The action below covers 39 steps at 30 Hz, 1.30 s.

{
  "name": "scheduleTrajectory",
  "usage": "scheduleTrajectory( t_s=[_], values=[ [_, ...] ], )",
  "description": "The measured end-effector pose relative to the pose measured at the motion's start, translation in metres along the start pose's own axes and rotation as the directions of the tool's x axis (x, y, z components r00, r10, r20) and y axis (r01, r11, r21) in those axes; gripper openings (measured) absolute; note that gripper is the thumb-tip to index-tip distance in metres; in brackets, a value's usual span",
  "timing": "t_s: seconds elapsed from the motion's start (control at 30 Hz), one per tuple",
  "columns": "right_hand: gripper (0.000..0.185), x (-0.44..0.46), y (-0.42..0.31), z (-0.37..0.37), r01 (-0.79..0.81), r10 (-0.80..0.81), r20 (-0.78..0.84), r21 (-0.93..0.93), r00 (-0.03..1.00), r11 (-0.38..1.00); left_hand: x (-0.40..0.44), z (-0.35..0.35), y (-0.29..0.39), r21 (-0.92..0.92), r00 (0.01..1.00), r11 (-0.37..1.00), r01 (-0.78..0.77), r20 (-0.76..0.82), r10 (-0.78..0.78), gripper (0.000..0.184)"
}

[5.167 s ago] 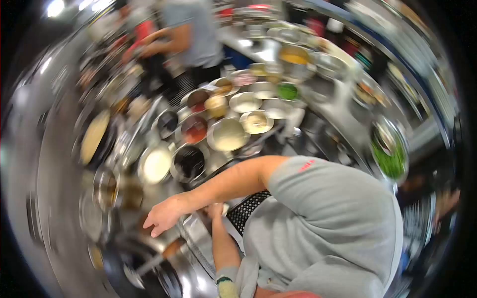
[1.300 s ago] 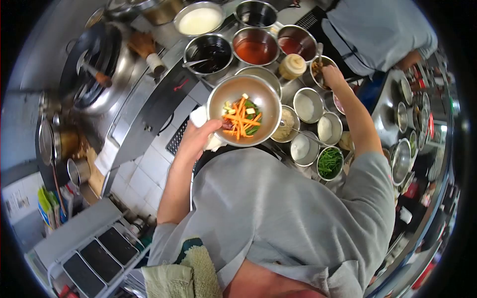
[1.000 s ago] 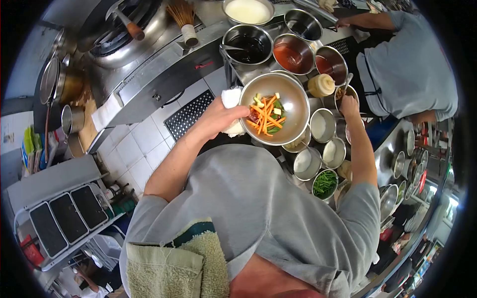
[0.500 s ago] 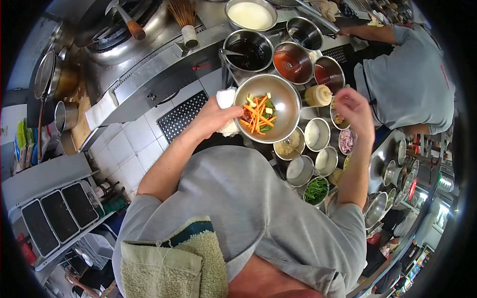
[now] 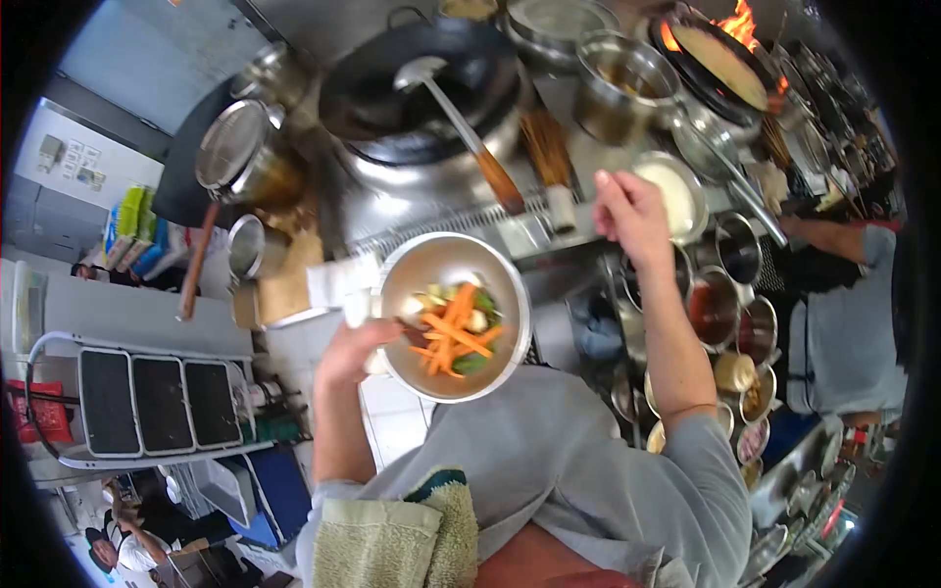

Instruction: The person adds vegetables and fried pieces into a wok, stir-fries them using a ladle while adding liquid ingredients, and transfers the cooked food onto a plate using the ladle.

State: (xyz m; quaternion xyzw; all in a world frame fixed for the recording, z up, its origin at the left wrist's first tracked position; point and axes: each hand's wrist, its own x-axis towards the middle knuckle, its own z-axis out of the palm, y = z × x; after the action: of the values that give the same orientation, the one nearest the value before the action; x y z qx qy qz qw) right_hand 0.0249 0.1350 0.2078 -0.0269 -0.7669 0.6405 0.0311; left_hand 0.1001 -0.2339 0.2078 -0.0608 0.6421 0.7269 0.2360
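Observation:
A metal mixing bowl (image 5: 505,284) is held at its left rim by my left hand (image 5: 358,348), with a white cloth (image 5: 361,306) between the palm and the rim. Inside lie orange carrot strips (image 5: 456,328), green leafy pieces (image 5: 472,365) and small pale pieces. My right hand (image 5: 632,216) is raised off to the right, close to a bowl of white liquid (image 5: 676,199). Its fingers are loosely bent and apart, with nothing visible in them. Beyond the mixing bowl, a ladle (image 5: 461,122) with a wooden handle rests across a black wok (image 5: 392,88).
A bamboo brush (image 5: 547,157) stands beside the wok burner. Pots of red sauce (image 5: 713,309) and several ingredient tins line the right side. Flames (image 5: 740,24) rise by another wok (image 5: 720,64). A co-worker (image 5: 848,323) stands at right. Strainers and pots sit at left.
The view has turned left toward the wok. The mixing bowl, still in my left hand, now faces the stove. My right hand has left the ingredient tins and is near the white liquid.

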Motion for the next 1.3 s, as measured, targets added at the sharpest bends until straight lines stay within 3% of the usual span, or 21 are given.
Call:
scheduleTrajectory(
  t_s=[0.07, 0.13, 0.2, 0.27, 0.37, 0.47, 0.53, 0.57, 0.6, 0.67, 0.73, 0.8, 0.87, 0.9, 0.93, 0.97, 1.13, 1.2, 1.23, 1.27, 1.3],
  values=[
    [0.038, 0.045, 0.006, 0.058, 0.048, -0.045, -0.027, 0.125, 0.999, 0.991, 0.012, -0.047, 0.035, -0.056, 0.965, 0.982, -0.183, -0.200, 0.169, 0.050],
    [0.042, 0.080, 0.010, 0.101, 0.217, -0.213, 0.046, -0.298, 0.976, 0.930, 0.042, -0.093, 0.069, -0.056, 0.916, 0.974, -0.218, -0.356, 0.185, 0.045],
    [0.045, 0.102, 0.007, 0.126, -0.148, 0.220, 0.367, -0.215, 0.904, 0.965, 0.086, -0.113, 0.093, -0.036, 0.821, 0.914, -0.404, -0.457, 0.344, 0.042],
    [0.044, 0.119, 0.031, 0.139, -0.424, 0.341, 0.498, 0.061, 0.798, 0.904, 0.123, -0.123, 0.105, -0.055, 0.830, 0.898, -0.437, -0.408, 0.379, 0.042],
    [0.037, 0.104, -0.007, 0.129, -0.397, 0.298, 0.403, 0.190, 0.865, 0.898, 0.164, -0.135, 0.112, 0.038, 0.756, 0.852, -0.523, -0.440, 0.484, 0.048],
    [0.035, 0.070, -0.017, 0.124, -0.422, 0.294, 0.383, 0.311, 0.876, 0.852, 0.208, -0.155, 0.135, 0.173, 0.793, 0.885, -0.431, -0.395, 0.464, 0.044],
    [0.038, 0.056, -0.016, 0.122, -0.376, 0.192, 0.349, 0.601, 0.917, 0.706, 0.248, -0.171, 0.147, 0.299, 0.772, 0.848, -0.437, -0.360, 0.524, 0.032],
    [0.045, 0.061, -0.005, 0.124, -0.405, 0.206, 0.372, 0.605, 0.905, 0.685, 0.278, -0.182, 0.146, 0.343, 0.744, 0.807, -0.481, -0.327, 0.582, 0.034],
    [0.045, 0.064, -0.006, 0.124, -0.411, 0.213, 0.372, 0.611, 0.903, 0.676, 0.321, -0.204, 0.141, 0.628, 0.623, 0.632, -0.454, -0.283, 0.729, 0.039],
    [0.042, 0.074, -0.013, 0.118, -0.348, 0.314, 0.233, 0.124, 0.920, 0.929, 0.329, -0.140, 0.162, 0.854, 0.518, 0.464, -0.234, -0.295, 0.803, 0.050],
    [0.044, 0.065, -0.007, 0.105, -0.362, 0.328, 0.236, 0.122, 0.915, 0.924, 0.363, -0.111, 0.157, 0.995, 0.364, 0.040, -0.092, -0.004, 0.931, 0.054],
    [0.049, 0.040, -0.003, 0.104, -0.278, 0.308, 0.106, -0.227, 0.946, 0.933, 0.384, -0.097, 0.150, 0.981, 0.430, -0.175, -0.079, 0.192, 0.882, 0.051],
    [0.053, 0.023, 0.007, 0.107, -0.323, 0.355, 0.065, -0.291, 0.933, 0.901, 0.401, -0.093, 0.157, 0.946, 0.418, -0.315, -0.081, 0.319, 0.850, 0.049],
    [0.053, 0.017, 0.029, 0.111, -0.164, 0.179, 0.004, -0.381, 0.984, 0.910, 0.408, -0.094, 0.160, 0.893, 0.403, -0.444, -0.073, 0.434, 0.806, 0.048],
    [0.054, 0.014, 0.031, 0.113, -0.010, -0.009, -0.038, -0.477, 0.999, 0.879, 0.408, -0.094, 0.171, 0.869, 0.348, -0.492, -0.049, 0.476, 0.807, 0.049],
    [0.056, 0.012, 0.027, 0.112, -0.213, 0.223, -0.008, -0.338, 0.975, 0.917, 0.405, -0.097, 0.185, 0.856, 0.301, -0.515, -0.040, 0.502, 0.811, 0.048],
    [0.059, 0.005, 0.065, 0.110, -0.191, 0.176, -0.076, -0.349, 0.981, 0.917, 0.352, -0.066, 0.208, 0.870, -0.046, -0.481, -0.110, 0.479, 0.877, 0.047],
    [0.062, 0.001, 0.082, 0.117, -0.110, 0.086, -0.081, -0.383, 0.993, 0.917, 0.354, -0.073, 0.168, 0.675, 0.107, -0.713, -0.190, 0.736, 0.668, 0.046],
    [0.063, 0.001, 0.111, 0.122, 0.029, -0.078, -0.094, -0.433, 0.992, 0.901, 0.364, -0.085, 0.149, 0.561, 0.172, -0.714, -0.420, 0.821, 0.544, 0.038],
    [0.064, -0.008, 0.073, 0.111, -0.133, 0.132, -0.027, -0.348, 0.991, 0.928, 0.305, -0.039, 0.164, 0.858, 0.600, -0.260, -0.443, 0.499, 0.625, 0.034],
    [0.066, -0.017, 0.086, 0.108, -0.056, 0.050, -0.027, -0.343, 0.998, 0.938, 0.298, -0.040, 0.170, 0.756, 0.354, -0.292, -0.586, 0.563, 0.747, 0.035]
  ],
)
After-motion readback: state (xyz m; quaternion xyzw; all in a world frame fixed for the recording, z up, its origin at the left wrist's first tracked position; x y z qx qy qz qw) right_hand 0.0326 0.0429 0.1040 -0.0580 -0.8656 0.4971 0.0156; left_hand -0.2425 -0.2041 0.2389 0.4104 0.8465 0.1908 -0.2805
